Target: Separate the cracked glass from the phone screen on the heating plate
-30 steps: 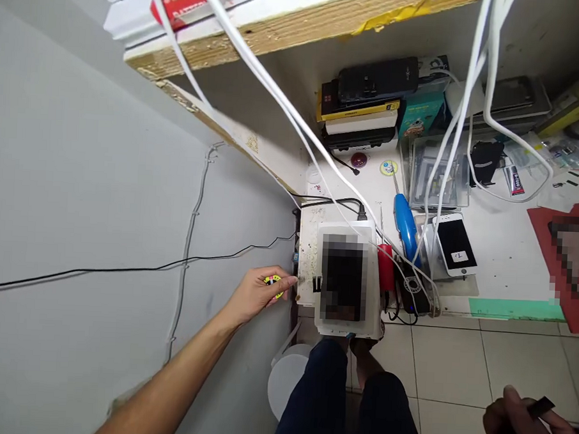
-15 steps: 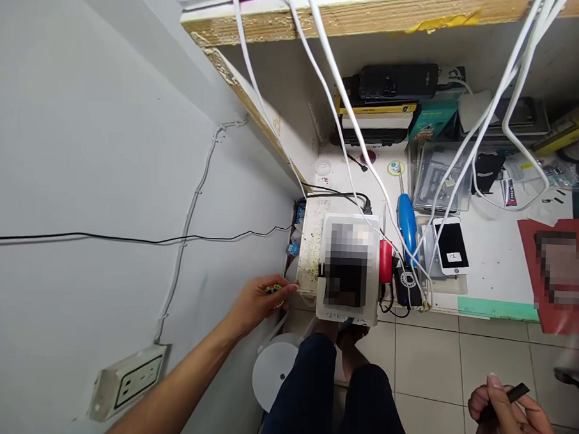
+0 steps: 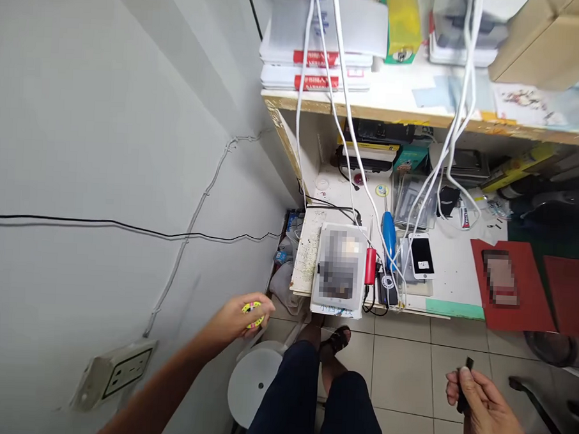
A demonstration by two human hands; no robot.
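Observation:
My left hand (image 3: pixel 232 318) is closed around a small round yellow disc-like thing (image 3: pixel 252 314) with dark marks, out in the air between the wall and the desk corner. Its exact kind does not show. Low on the right, above the floor, my right hand (image 3: pixel 490 408) pinches a short, flat black bar (image 3: pixel 463 386) between thumb and fingers. Nearest my left hand on the desk is a pale tablet (image 3: pixel 319 295) with a blurred screen, jutting over the front edge. A red-handled tool (image 3: pixel 370 266) and a blue-handled tool (image 3: pixel 388 242) lie beside it.
A white round stool (image 3: pixel 248 388) stands by my legs. White cables (image 3: pixel 346 66) hang before the upper shelf (image 3: pixel 395 87). A white phone (image 3: pixel 421 256) and a red mat (image 3: pixel 526 278) are on the desk (image 3: pixel 452 294). A wall socket (image 3: pixel 128 370) is at left.
My view has shifted, with more of the upper shelf showing. My left hand has come away from the desk corner, still gripping the yellow disc. The black bar in my right hand now points more upright.

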